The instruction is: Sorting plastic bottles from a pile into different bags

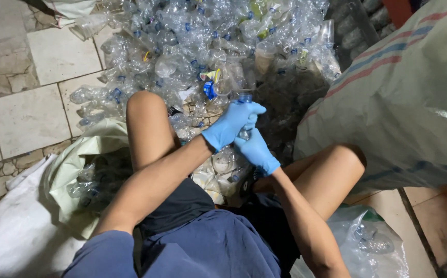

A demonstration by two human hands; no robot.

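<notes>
Dim, soft overhead light; glare on plastic, dark corners, slight blur.

This looks like a recycling sorting spot. A heap of crushed clear plastic bottles (203,46) covers the tiled floor (27,113). Big woven sacks (403,103) stand beside it.

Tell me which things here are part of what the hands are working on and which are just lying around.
In hand:
left hand, blue-gloved, gripping the clear plastic bottle near its blue cap
right hand, blue-gloved, on the same bottle lower down

Lying about:
pile of clear bottles on the floor ahead
striped woven sack
pale green bag with bottles inside
clear plastic bag
</notes>
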